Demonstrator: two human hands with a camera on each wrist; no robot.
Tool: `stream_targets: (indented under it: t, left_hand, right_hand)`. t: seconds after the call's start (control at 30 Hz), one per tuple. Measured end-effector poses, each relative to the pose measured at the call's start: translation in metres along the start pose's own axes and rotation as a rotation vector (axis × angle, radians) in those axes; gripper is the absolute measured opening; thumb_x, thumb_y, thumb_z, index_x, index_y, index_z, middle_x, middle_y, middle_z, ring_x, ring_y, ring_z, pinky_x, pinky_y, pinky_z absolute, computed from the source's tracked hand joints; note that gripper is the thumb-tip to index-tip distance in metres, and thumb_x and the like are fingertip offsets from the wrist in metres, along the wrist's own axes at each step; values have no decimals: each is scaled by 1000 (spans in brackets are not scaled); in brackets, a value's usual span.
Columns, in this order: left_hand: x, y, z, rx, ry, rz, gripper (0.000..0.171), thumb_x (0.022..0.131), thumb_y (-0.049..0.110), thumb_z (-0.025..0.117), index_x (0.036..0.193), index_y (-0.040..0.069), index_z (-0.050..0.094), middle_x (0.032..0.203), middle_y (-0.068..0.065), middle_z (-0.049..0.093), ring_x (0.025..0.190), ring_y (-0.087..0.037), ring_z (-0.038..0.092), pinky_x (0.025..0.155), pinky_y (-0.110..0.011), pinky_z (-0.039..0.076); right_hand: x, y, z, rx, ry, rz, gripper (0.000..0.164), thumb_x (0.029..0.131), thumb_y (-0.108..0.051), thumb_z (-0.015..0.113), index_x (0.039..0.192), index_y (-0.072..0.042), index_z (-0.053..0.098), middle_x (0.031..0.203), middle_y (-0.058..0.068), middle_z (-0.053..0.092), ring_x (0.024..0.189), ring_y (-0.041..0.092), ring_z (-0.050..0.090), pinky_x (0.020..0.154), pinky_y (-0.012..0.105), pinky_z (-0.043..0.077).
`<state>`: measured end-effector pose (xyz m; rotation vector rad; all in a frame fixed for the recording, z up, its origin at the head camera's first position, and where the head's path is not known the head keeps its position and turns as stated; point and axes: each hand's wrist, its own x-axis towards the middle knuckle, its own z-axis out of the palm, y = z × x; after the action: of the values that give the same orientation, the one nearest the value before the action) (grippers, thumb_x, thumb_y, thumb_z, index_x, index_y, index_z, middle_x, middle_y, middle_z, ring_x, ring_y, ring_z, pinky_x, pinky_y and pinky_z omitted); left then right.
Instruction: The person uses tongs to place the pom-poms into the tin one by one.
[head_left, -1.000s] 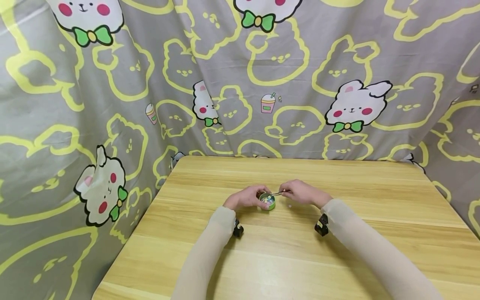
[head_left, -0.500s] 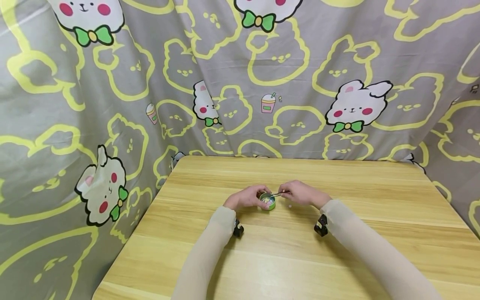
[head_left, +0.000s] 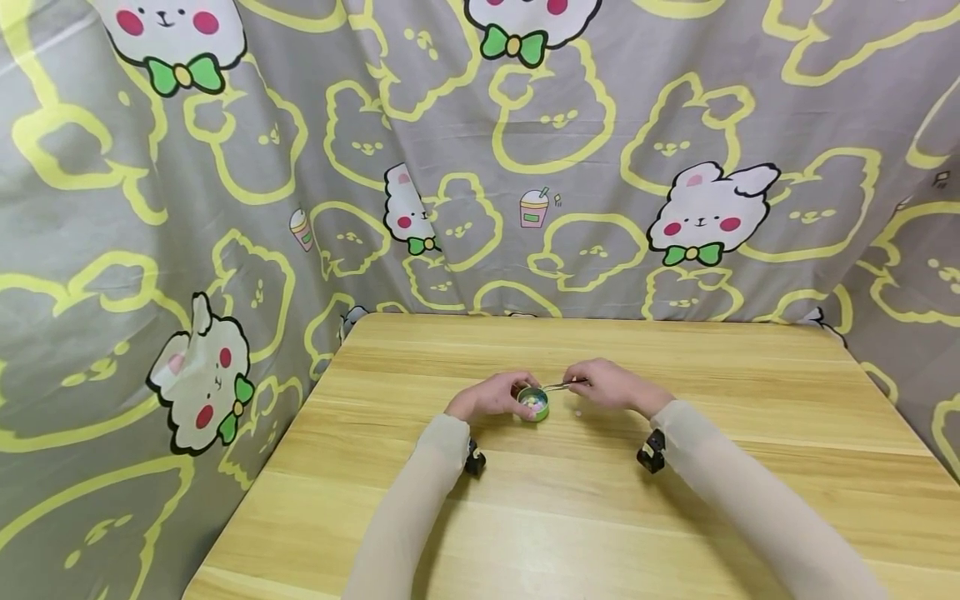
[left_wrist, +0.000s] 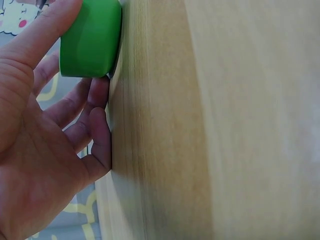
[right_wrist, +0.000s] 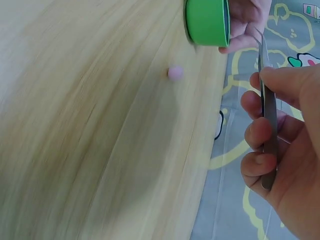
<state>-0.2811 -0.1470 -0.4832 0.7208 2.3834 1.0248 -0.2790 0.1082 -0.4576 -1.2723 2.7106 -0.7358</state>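
Observation:
A small round green tin (head_left: pixel 536 415) stands on the table with pale pastel bits inside. My left hand (head_left: pixel 497 394) holds it from the left, thumb at the near side and fingers around the far side; the tin's green wall (left_wrist: pixel 91 40) fills the top of the left wrist view. Metal tweezers (right_wrist: pixel 269 132) are gripped in my right hand (head_left: pixel 611 385), thumb on top and fingers curled along the arms. Their thin tips point left, right at the tin's rim in the head view. A small pink ball (right_wrist: pixel 175 73) lies on the wood to the right of the tin.
The wooden table (head_left: pixel 525 517) spreads around both hands. A grey curtain (head_left: pixel 480 125) with yellow outlines and white cartoon animals hangs behind and along the sides. A black wrist camera (head_left: pixel 475 460) sits on the left wrist, and another black camera (head_left: pixel 652 452) on the right.
My right hand and the tweezers have shifted slightly right, drawing the tips back from over the tin to its rim. The left hand keeps its hold on the tin.

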Motion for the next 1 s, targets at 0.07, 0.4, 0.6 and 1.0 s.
stream_targets:
  t: [0.07, 0.4, 0.6, 1.0]
  left_hand:
    - [0, 0, 0, 5, 1, 7, 46, 80, 26, 78, 120, 18, 56, 107, -1, 57, 94, -13, 53, 83, -28, 42]
    - [1, -1, 2, -13, 9, -16, 47, 80, 19, 78, 121, 15, 56, 112, -7, 57, 97, -19, 54, 83, -32, 42]
    - [1, 0, 1, -14, 9, -20, 45, 80, 22, 78, 119, 19, 57, 107, -1, 56, 94, -15, 54, 82, -29, 43]
    - [3, -1, 1, 1, 4, -9, 45, 79, 23, 79, 118, 20, 57, 106, 1, 58, 95, -13, 54, 84, -29, 43]
  right_hand:
    - [-3, 2, -1, -8, -1, 12, 11, 94, -10, 57, 98, -9, 67, 91, -2, 66, 78, 8, 57, 70, 33, 47]
    - [-19, 5, -8, -19, -14, 34, 10, 93, -9, 58, 96, -8, 67, 89, -3, 65, 74, 8, 54, 67, 32, 45]
    - [-27, 8, -10, -48, -5, 36, 8, 92, -8, 60, 94, -9, 68, 87, -4, 64, 72, 7, 52, 66, 31, 44]
    - [-39, 17, -7, -57, -44, 65, 9, 93, -12, 60, 96, -12, 68, 87, -8, 63, 71, 6, 52, 64, 30, 44]
